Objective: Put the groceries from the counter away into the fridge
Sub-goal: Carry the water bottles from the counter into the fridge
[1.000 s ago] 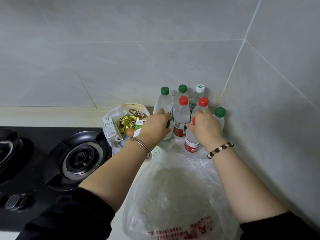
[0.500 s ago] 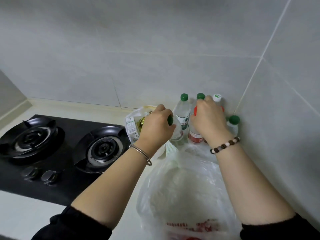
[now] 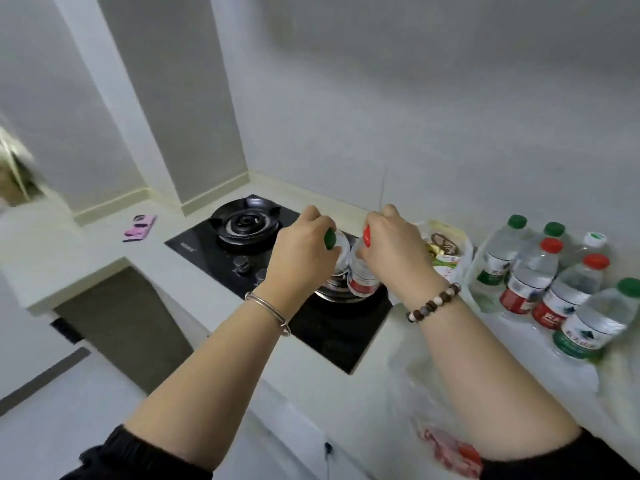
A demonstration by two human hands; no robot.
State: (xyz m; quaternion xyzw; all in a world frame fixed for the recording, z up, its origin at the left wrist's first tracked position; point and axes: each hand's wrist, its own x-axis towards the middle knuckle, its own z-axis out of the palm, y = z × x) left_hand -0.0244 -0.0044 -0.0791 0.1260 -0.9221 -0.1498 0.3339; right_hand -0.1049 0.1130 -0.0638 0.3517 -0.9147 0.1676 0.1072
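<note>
My left hand (image 3: 300,252) grips a green-capped water bottle (image 3: 337,252) by its neck. My right hand (image 3: 393,249) grips a red-capped water bottle (image 3: 362,277) the same way. Both bottles hang side by side in the air above the black gas stove (image 3: 242,251). Several more water bottles (image 3: 540,278) with green, red and white caps stand on the counter (image 3: 104,258) at the right by the wall. A snack bag (image 3: 445,249) lies just left of them, partly behind my right hand.
A clear plastic bag (image 3: 446,407) with red print lies on the counter near its front edge under my right forearm. A pink object (image 3: 139,227) lies on the counter left of the stove. The counter turns a corner at the left; floor shows below.
Both hands have lifted a bottle each out of the group and carried them left over the stove. My view has swung left, so the remaining bottles now sit at the right.
</note>
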